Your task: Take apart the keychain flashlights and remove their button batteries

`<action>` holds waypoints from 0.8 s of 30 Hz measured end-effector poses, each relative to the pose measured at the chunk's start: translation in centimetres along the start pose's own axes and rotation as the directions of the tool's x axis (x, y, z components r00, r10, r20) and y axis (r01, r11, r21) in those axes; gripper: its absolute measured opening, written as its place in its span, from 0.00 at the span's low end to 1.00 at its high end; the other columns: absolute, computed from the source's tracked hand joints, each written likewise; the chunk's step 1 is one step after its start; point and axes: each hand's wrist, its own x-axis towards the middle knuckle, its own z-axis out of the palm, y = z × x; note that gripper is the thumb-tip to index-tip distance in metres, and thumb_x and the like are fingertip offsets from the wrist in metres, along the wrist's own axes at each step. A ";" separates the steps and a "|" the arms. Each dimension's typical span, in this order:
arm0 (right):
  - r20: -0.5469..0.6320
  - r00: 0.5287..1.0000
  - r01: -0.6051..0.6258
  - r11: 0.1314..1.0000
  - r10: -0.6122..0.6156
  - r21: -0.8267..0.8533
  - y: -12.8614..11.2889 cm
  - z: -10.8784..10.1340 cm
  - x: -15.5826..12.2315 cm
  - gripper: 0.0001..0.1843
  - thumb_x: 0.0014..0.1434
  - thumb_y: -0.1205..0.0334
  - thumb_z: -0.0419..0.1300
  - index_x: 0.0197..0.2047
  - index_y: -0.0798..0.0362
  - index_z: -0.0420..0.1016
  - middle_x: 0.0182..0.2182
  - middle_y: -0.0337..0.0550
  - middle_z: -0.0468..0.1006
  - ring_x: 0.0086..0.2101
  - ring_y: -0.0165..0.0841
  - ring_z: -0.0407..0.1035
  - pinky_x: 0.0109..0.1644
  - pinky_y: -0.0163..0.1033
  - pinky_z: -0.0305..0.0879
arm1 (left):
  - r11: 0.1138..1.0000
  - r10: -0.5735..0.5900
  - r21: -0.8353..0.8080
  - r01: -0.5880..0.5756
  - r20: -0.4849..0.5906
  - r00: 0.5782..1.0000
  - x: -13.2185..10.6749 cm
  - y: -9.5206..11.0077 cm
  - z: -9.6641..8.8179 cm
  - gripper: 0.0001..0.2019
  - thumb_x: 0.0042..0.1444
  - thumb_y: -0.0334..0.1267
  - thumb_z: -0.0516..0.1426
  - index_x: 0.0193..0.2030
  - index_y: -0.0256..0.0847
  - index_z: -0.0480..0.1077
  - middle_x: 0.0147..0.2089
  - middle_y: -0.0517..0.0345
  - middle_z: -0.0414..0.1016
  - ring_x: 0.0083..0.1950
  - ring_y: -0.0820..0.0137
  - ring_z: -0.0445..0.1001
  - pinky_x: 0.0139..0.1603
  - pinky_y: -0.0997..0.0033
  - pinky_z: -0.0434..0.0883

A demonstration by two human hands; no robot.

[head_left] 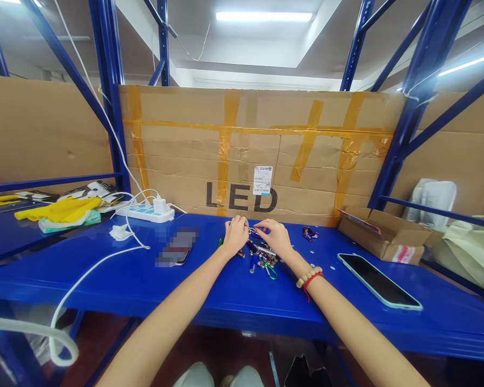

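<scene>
A pile of small metal and coloured pieces (pixel 262 257), which look like keychain clips, lies on the blue tabletop between and below my hands. In it I make out a green carabiner clip (pixel 271 271) and a blue cylindrical piece (pixel 253 263). My left hand (pixel 236 235) is at the pile's left edge, its fingers curled and closed, with the tips mostly hidden. My right hand (pixel 276 236) is over the back right of the pile, thumb and forefinger closed in a pinch. What either hand holds is too small to name.
A few more clips (pixel 310 233) lie to the right. A phone (pixel 379 280) and an open cardboard box (pixel 383 232) are farther right. On the left are another dark phone (pixel 180 246), a white power strip (pixel 151 213) with trailing cables, and yellow gloves (pixel 60 208). Cardboard (pixel 177 156) walls the back.
</scene>
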 end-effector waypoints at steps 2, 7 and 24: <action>0.032 0.999 -0.002 1.000 0.003 -0.010 -0.1 0.0 0.0 0.06 0.53 0.67 0.59 0.32 0.51 0.78 0.32 0.41 0.79 0.34 0.31 0.71 0.38 0.34 0.64 | 0.999 -0.030 0.016 0.030 0.030 0.999 0.0 0.1 0.0 0.09 0.57 0.29 0.43 0.34 0.40 0.63 0.43 0.54 0.69 0.49 0.66 0.66 0.52 0.60 0.57; 0.185 0.977 -0.100 0.993 0.109 -0.056 -0.3 -0.1 -0.1 0.07 0.51 0.67 0.59 0.33 0.49 0.78 0.31 0.37 0.80 0.31 0.30 0.71 0.34 0.33 0.63 | 0.993 -0.109 0.052 0.108 0.020 0.994 0.0 0.1 -0.2 0.09 0.58 0.30 0.44 0.34 0.41 0.64 0.44 0.52 0.69 0.49 0.65 0.66 0.51 0.60 0.58; 0.260 0.904 -0.259 0.919 0.339 -0.299 0.4 -0.1 -0.1 0.12 0.57 0.56 0.55 0.40 0.45 0.78 0.40 0.40 0.77 0.38 0.33 0.70 0.36 0.34 0.61 | 0.991 -0.076 0.108 0.078 -0.029 0.997 0.1 0.1 -0.3 0.08 0.56 0.31 0.46 0.33 0.39 0.66 0.42 0.50 0.70 0.47 0.62 0.67 0.49 0.60 0.58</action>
